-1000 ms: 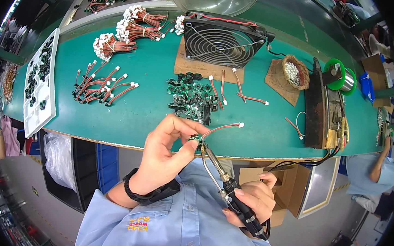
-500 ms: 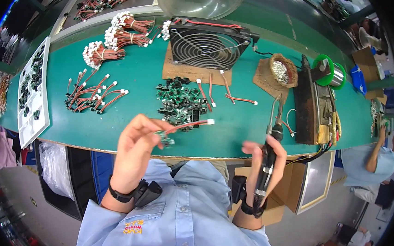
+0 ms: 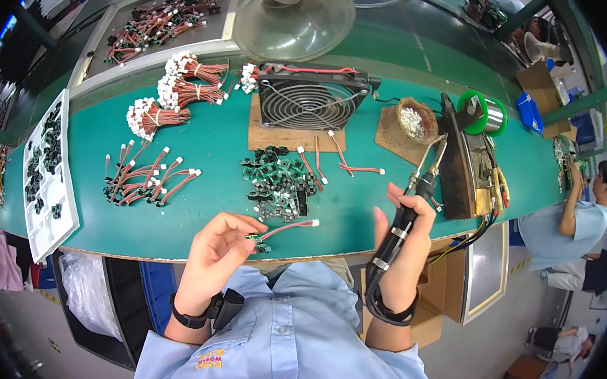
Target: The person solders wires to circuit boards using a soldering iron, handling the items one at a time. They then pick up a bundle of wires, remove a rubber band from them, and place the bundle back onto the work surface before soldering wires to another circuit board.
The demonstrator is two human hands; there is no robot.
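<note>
My left hand (image 3: 216, 257) pinches a small green circuit board (image 3: 259, 244) just above the table's near edge. From the board a red-and-white wire lead (image 3: 288, 227) runs right to a white plug. My right hand (image 3: 414, 230) is wrapped round a black soldering iron (image 3: 394, 241), its cord looping down by the wrist. The iron's tip points away from me, close to the right rim of a brown bowl (image 3: 400, 117) holding pale pellets. A thin metal tube runs alongside the tip. Beyond my left hand lies a pile of green-and-black boards (image 3: 279, 180).
A black fan (image 3: 310, 101) stands at the back, below a clear funnel-shaped hood (image 3: 295, 21). Wired boards (image 3: 149, 179) and bundled leads (image 3: 190, 95) lie left, beside a white tray (image 3: 65, 224). A green solder spool (image 3: 470, 106) stands right. Co-workers sit at both sides.
My view has tilted, so the bench sits lower in the picture. The iron's tip has moved farther off and right, to the bowl's right side. My left hand still holds the board.
</note>
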